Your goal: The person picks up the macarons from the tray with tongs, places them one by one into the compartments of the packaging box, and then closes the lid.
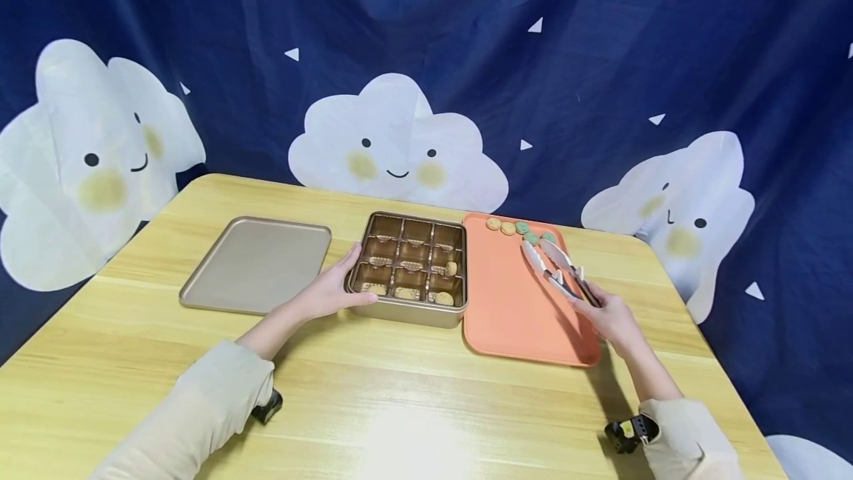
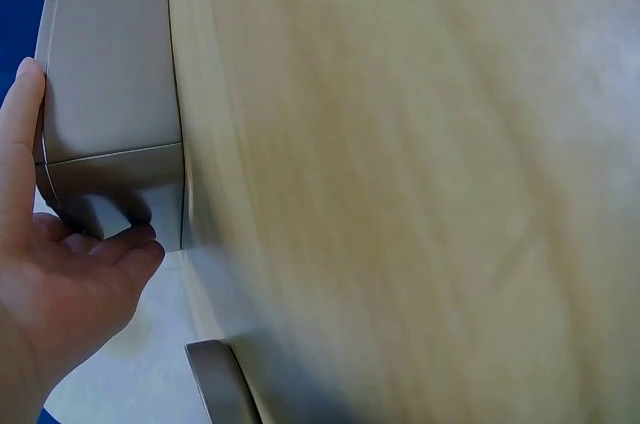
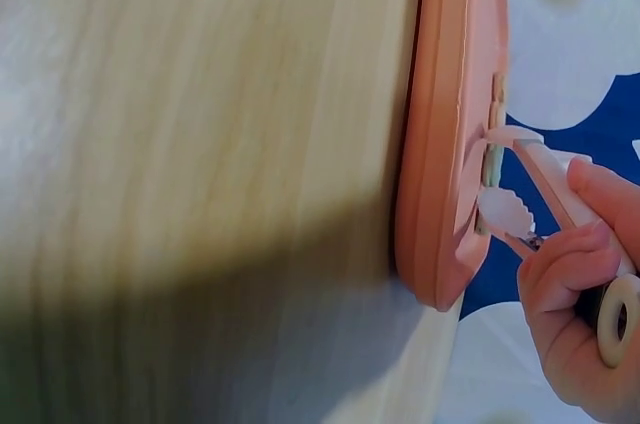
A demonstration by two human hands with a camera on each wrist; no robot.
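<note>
Hands [image 1: 332,291] [image 1: 609,315] apart, on tin [image 1: 403,311] and tongs [image 1: 536,258]

The person is wearing loose cream sleeves [image 1: 213,395], which are creasing softly. A small black left camera [image 1: 268,407] is poking out; a blocky black right camera [image 1: 621,438] is showing a yellow patch [image 1: 627,428].

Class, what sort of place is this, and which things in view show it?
Perhaps a staged tabletop set: a cloud-print curtain hangs behind a wood-grain table, which holds a tray with cookies on it.
</note>
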